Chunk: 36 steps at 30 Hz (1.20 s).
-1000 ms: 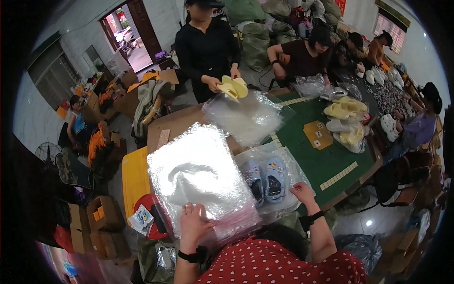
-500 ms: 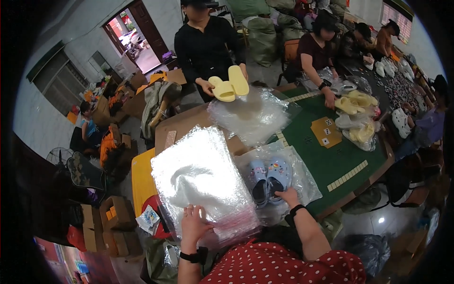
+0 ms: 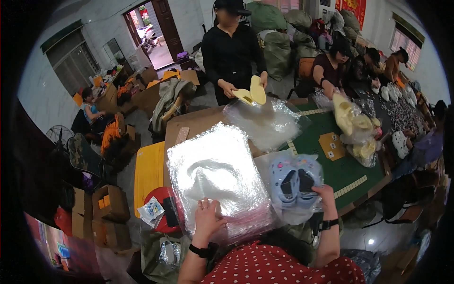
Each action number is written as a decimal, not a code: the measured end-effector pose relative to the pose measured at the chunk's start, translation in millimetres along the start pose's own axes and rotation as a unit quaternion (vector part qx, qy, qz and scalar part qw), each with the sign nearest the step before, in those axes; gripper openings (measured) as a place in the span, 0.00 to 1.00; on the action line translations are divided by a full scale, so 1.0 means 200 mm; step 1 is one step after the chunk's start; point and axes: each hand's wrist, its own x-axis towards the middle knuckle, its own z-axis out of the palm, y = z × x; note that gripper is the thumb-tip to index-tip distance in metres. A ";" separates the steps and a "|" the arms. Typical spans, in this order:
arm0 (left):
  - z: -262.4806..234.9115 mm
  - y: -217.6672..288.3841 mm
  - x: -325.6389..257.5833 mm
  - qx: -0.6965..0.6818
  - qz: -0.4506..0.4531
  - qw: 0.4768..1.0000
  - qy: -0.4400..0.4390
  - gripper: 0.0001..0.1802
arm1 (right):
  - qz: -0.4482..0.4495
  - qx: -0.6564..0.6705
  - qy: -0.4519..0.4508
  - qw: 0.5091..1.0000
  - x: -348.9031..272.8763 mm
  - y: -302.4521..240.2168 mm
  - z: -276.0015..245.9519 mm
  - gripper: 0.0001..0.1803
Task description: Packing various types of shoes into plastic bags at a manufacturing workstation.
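My right hand (image 3: 326,195) grips the right edge of a pair of light blue clogs (image 3: 308,195) in a clear plastic bag. The clogs stand side by side with small charms on their tops, tilted up off the table. My left hand (image 3: 208,218) rests on the near part of a thick stack of shiny clear plastic bags (image 3: 222,165), its fingers apart and nothing held. Left of the clogs, the stack lies close beside them.
Across the table a person holds yellow slippers (image 3: 255,92) over loose clear bags (image 3: 265,125). Bagged yellow shoes (image 3: 362,124) lie on the green tabletop (image 3: 314,163) beside another worker. A red stool (image 3: 163,196) and a yellow board (image 3: 148,165) stand left.
My right hand has raised the bagged clogs off the table and turned them more upright, drawing them right. The co-worker opposite has lowered the yellow slippers. My left hand stays on the stack.
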 end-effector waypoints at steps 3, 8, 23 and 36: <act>-0.01 0.02 0.00 -0.006 0.004 1.000 -0.003 0.49 | -0.072 -0.037 0.047 0.996 -0.06 -0.14 -0.08 0.15; 0.01 -0.01 -0.02 -0.009 0.007 1.000 -0.006 0.49 | -0.111 -0.141 0.086 0.980 -0.02 -0.05 0.02 0.16; -0.05 0.09 0.03 -0.006 -0.015 1.000 -0.017 0.48 | -0.055 -0.275 -0.072 0.957 0.44 0.65 0.09 0.36; -0.06 0.17 0.09 -0.080 -0.134 0.987 -0.030 0.49 | -0.091 -0.376 -0.136 0.912 1.13 0.36 -0.02 0.51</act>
